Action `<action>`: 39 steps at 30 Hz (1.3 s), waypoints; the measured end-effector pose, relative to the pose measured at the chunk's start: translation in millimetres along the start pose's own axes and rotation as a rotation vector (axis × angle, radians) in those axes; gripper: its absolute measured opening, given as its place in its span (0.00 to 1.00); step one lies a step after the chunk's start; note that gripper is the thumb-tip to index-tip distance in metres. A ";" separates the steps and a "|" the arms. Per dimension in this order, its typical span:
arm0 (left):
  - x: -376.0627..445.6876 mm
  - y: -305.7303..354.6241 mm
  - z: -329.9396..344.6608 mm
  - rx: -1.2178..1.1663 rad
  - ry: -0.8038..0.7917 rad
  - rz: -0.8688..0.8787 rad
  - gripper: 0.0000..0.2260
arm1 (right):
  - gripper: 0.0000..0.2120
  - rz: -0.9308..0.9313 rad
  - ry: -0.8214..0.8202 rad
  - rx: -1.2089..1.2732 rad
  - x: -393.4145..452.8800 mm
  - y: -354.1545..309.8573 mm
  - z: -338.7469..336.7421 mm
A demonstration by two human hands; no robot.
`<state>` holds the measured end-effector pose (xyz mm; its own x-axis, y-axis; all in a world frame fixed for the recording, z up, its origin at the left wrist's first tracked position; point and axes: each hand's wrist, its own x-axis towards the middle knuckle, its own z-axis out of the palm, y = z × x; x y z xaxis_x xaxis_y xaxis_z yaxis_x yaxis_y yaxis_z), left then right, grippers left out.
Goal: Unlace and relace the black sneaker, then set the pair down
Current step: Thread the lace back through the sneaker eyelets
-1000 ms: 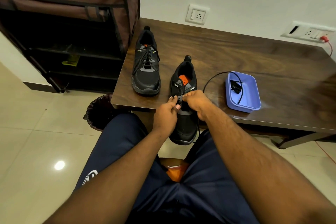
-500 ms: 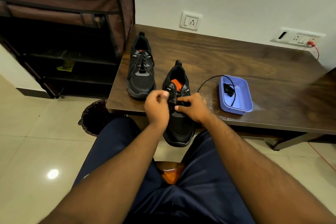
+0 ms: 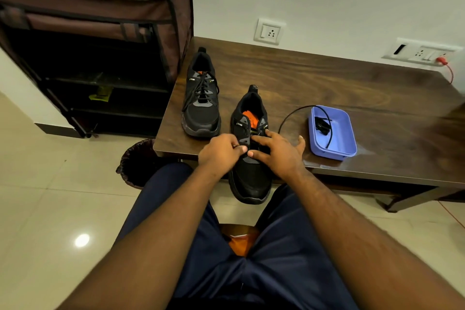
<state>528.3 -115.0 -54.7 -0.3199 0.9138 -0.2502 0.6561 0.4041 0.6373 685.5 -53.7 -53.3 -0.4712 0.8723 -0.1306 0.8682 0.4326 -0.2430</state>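
Dark wood-grain table (image 3: 339, 88) is sitting against a white wall w/ two switch/socket plates (image 3: 269, 31), beige tiled floor below. Person in navy trousers is sitting at the near edge. Black mesh sneaker w/ orange insole (image 3: 251, 181) is lying toe toward the person, toe end overhanging the table edge, heel on the top. Left hand (image 3: 221, 152) is curling over the shoe's left side, thumb & forefinger pinching at the eyelet row, apparently on the lace; the lace itself is too small to make out there. Right hand (image 3: 279, 152) is resting on the shoe's right side, fingers spread, index fingertip pressing near the eyelets, thumb sticking out to the right. Second black sneaker, fully laced (image 3: 201, 100), is standing upright just left of the first, apart from it. Blue plastic tray (image 3: 347, 133) is sitting to the right, w/ a thin black cord (image 3: 289, 116) looping out of it onto the table. Brown fabric shoe rack (image 3: 95, 45) is standing left of the table, dark bin (image 3: 137, 163) below the table corner.
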 end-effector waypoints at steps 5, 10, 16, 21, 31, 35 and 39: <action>-4.7 -28.0 -29.3 -1.167 0.734 -0.324 0.03 | 0.24 -0.017 -0.018 -0.008 4.1 0.6 -3.7; -4.1 -85.5 -73.5 -1.141 1.238 -0.452 0.06 | 0.24 -0.006 -0.033 -0.010 7.0 -1.6 -6.1; -9.2 -23.8 -4.5 -0.343 0.539 0.149 0.11 | 0.25 0.009 -0.048 -0.028 0.6 -5.7 -8.1; 2.6 -0.2 19.2 -0.141 0.192 0.024 0.06 | 0.24 0.013 -0.032 -0.058 -3.5 -6.9 -12.1; -15.4 -22.5 -3.0 -0.324 0.410 0.063 0.07 | 0.24 -0.013 -0.042 0.087 -3.3 -5.5 -3.1; -13.1 -2.8 -23.1 -0.774 0.302 -0.136 0.10 | 0.17 0.104 0.191 0.713 -5.7 7.3 3.1; -17.9 1.5 -23.2 -0.742 0.072 0.051 0.12 | 0.08 0.245 0.337 0.779 -5.6 11.0 -2.4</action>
<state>519.2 -131.7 -32.3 -0.3622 0.9154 -0.1755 0.0456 0.2055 0.9776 698.0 -53.2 -53.0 -0.1082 0.9941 -0.0039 0.5278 0.0541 -0.8476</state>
